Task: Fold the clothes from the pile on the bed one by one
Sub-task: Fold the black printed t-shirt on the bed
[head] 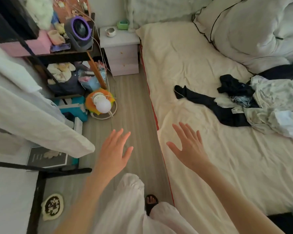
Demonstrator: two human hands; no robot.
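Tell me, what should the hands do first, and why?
Probably the right hand should reach for the dark garment that trails out of the clothes pile. Both hands are open and hold nothing; the left hand hovers over the floor, not the bed. That dark piece lies nearest the right hand and looks easiest to pull free.

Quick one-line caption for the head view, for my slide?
Both hands, left and right, open and empty beside the bed, clothes pile still unfolded.
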